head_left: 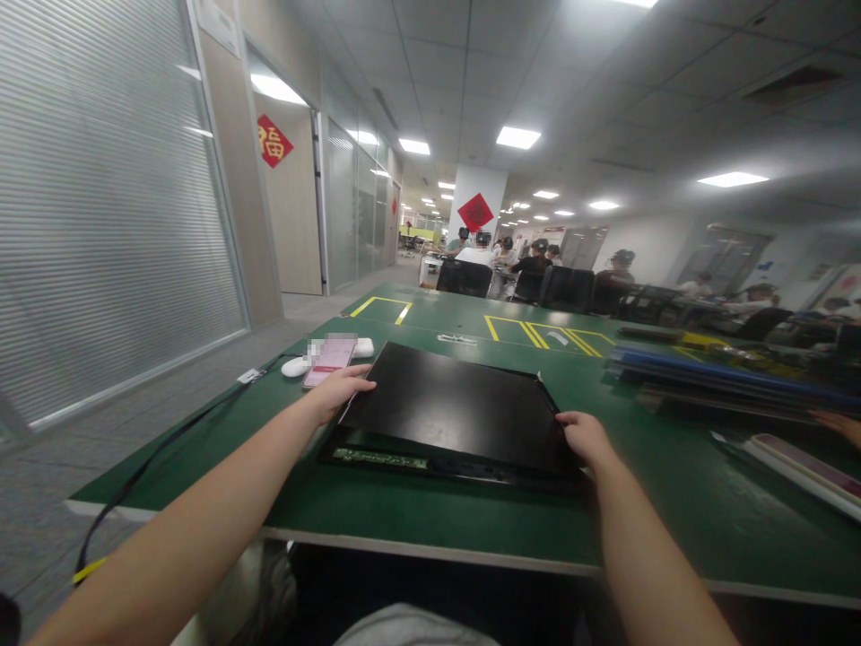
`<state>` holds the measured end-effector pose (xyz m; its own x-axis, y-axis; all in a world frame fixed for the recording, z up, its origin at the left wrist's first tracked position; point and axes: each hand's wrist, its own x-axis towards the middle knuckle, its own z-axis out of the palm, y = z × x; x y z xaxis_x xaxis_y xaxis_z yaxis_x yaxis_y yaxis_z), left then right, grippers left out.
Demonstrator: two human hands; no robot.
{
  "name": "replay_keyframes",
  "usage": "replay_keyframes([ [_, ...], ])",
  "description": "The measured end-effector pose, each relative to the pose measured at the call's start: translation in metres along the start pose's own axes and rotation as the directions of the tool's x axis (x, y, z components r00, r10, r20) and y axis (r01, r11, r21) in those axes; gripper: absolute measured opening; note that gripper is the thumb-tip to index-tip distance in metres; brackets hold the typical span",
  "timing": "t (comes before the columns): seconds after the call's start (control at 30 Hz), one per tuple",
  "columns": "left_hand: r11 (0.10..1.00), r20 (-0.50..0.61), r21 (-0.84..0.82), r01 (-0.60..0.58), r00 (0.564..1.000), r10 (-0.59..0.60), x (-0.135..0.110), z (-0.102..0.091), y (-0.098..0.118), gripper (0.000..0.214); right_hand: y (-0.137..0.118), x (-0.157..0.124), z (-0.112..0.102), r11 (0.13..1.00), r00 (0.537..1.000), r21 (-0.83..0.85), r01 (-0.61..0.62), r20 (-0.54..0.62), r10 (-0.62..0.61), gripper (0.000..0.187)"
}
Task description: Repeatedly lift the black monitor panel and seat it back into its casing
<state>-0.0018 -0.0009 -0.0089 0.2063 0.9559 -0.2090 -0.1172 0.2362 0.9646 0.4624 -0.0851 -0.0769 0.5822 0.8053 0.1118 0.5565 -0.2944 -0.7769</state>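
A flat black display panel [457, 399] lies tilted over a black frame, with my hands at its two sides. My left hand [340, 391] grips the panel's left edge, fingers closed on it. On the opposite edge, my right hand [587, 438] pinches the right side of the panel. Below the panel's near edge shows the black frame [491, 470], with a strip of green circuit board [380, 459] along its left part. What lies under the panel is hidden.
Left of the panel are a phone [329, 362], a white rounded object [294, 367] and a black cable [181, 422]. Blurred stacked panels [726, 372] lie at right, near another person's hand [838, 426]. Yellow tape [531, 334] marks the green table [430, 529].
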Motion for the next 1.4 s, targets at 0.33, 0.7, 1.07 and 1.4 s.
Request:
replay_keyframes([
  [0.33, 0.988, 0.07, -0.058, -0.14, 0.987, 0.144, -0.001, 0.001, 0.002, 0.049, -0.006, -0.003, -0.001, 0.995, 1.0, -0.1, 0.01, 0.017, -0.008, 0.04],
  [0.7, 0.974, 0.123, -0.124, -0.19, 0.971, 0.205, -0.011, 0.007, 0.01, 0.06, -0.009, -0.004, -0.003, 0.988, 1.0, -0.152, 0.004, 0.005, -0.004, 0.034],
  [1.07, 0.927, 0.145, -0.095, -0.362, 0.917, 0.373, -0.011, 0.007, 0.009, 0.076, -0.011, -0.003, -0.003, 0.998, 0.996, 0.058, -0.031, -0.086, 0.036, 0.021],
  [1.4, 0.888, 0.019, -0.135, -0.439, 0.895, 0.445, -0.004, -0.004, 0.012, 0.073, -0.025, -0.009, -0.009, 0.734, 0.998, 0.678, -0.036, -0.011, 0.059, 0.041],
])
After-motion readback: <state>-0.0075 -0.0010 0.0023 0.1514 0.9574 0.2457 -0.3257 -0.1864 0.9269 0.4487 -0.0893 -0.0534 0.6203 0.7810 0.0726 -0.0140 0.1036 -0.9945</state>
